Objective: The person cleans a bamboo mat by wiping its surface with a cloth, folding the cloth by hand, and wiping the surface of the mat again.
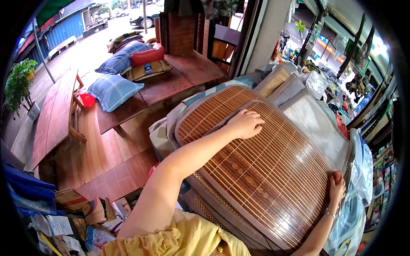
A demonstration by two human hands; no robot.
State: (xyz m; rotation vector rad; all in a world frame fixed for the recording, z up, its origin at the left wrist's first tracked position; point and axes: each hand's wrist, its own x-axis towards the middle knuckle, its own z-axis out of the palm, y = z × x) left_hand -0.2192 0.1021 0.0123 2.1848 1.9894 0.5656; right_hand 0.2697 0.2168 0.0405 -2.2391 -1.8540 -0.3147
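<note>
My left grip (pixel 245 124) lies over the upper edge of the brown slatted mat (pixel 273 164), fingers bent; I cannot tell whether it pinches the mat. My right grip (pixel 337 190) is closed on a small reddish-brown item (pixel 337 176) at the mat's right edge. The mat sits beneath and between both grips, on top of a stack of mats (pixel 209 192), with a silvery mesh mat (pixel 314 123) just beyond it. Beside my right forearm I see a clear plastic bag (pixel 351 219) with pale lettering, too distorted for me to read in full. Toward the lower left, open cardboard boxes (pixel 95 211) stand among packets and papers; their contents are unclear to me. Farther out, cushions (pixel 114 91) lie on a wooden tabletop (pixel 164 87), and a pot (pixel 33 112) holds a leafy plant (pixel 20 83). An orange-lettered sign (pixel 326 45) in the background is too small to read.
</note>
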